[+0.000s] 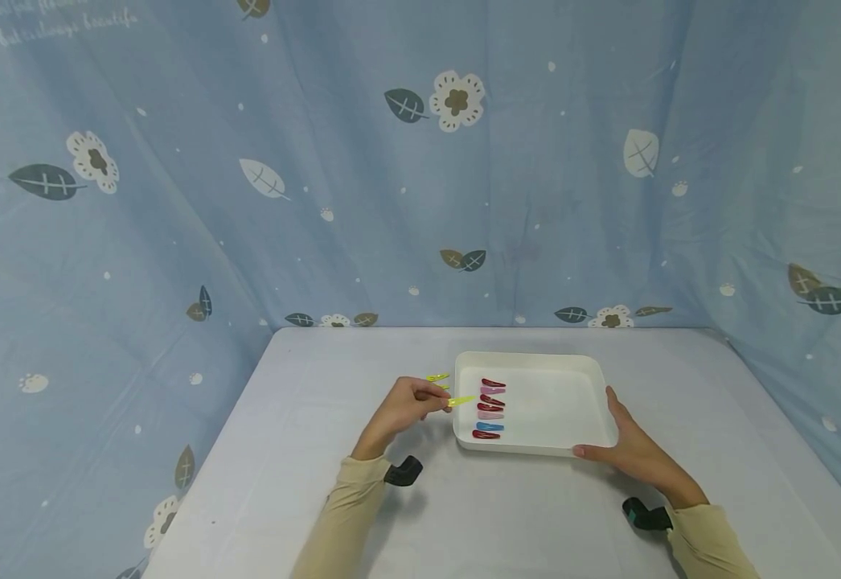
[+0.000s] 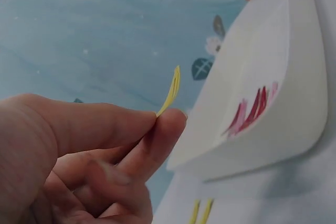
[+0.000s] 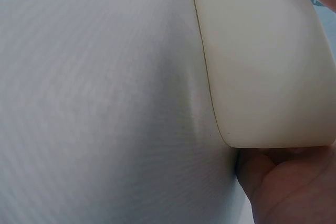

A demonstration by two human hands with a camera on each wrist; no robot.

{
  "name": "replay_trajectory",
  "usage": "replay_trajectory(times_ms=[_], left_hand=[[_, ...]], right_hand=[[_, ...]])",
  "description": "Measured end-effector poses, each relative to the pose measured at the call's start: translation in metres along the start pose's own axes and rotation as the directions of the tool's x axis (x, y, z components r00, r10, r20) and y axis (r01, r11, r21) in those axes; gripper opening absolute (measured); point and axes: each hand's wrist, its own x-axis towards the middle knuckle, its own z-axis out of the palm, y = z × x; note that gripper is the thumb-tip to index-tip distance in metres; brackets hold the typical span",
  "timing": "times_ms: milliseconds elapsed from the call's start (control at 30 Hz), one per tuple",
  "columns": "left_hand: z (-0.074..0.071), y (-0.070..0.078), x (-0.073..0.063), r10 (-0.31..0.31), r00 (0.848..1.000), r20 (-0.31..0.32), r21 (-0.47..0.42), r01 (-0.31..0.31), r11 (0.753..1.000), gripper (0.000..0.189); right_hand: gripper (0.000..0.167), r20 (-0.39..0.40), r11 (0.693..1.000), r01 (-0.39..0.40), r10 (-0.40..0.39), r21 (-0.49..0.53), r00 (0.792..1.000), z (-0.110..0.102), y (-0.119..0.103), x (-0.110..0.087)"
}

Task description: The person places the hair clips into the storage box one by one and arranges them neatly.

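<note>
My left hand (image 1: 404, 407) pinches a yellow snap hair clip (image 1: 461, 400) between thumb and index finger, its free end pointing over the left rim of a white tray (image 1: 551, 402). In the left wrist view the held clip (image 2: 173, 88) shows a slightly bent, slotted shape. Inside the tray, along its left side, several clips in red (image 1: 490, 408), pink (image 1: 491, 391) and blue (image 1: 490, 427) lie in a column. At the tray's near right corner, my right hand (image 1: 637, 450) holds it, thumb along the front wall and fingers on the right side.
Left of the tray, partly behind my left hand, more yellow clips (image 1: 437, 377) lie on the white table (image 1: 536, 515). A blue curtain (image 1: 536, 201) with leaves and flowers hangs behind the table's far edge and down the sides.
</note>
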Motion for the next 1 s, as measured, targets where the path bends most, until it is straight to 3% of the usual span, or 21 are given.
replay_trajectory(times_ms=[200,467,1000], left_hand=[[0.009,0.005,0.005,0.038,0.999,0.035,-0.031,-0.036,0.999,0.016],[0.025,0.009,0.010,0.043,0.998,0.052,-0.054,-0.040,0.998,0.016],[0.050,0.019,0.018,0.011,0.995,0.101,-0.143,0.004,0.990,0.023]], right_hand=[[0.139,0.000,1.000,-0.004,0.004,0.000,1.000,0.001,0.000,0.000],[0.139,-0.001,1.000,-0.016,0.016,-0.019,1.000,-0.001,-0.003,-0.001],[0.139,-0.003,1.000,0.000,0.000,-0.019,1.000,-0.001,-0.003,-0.001]])
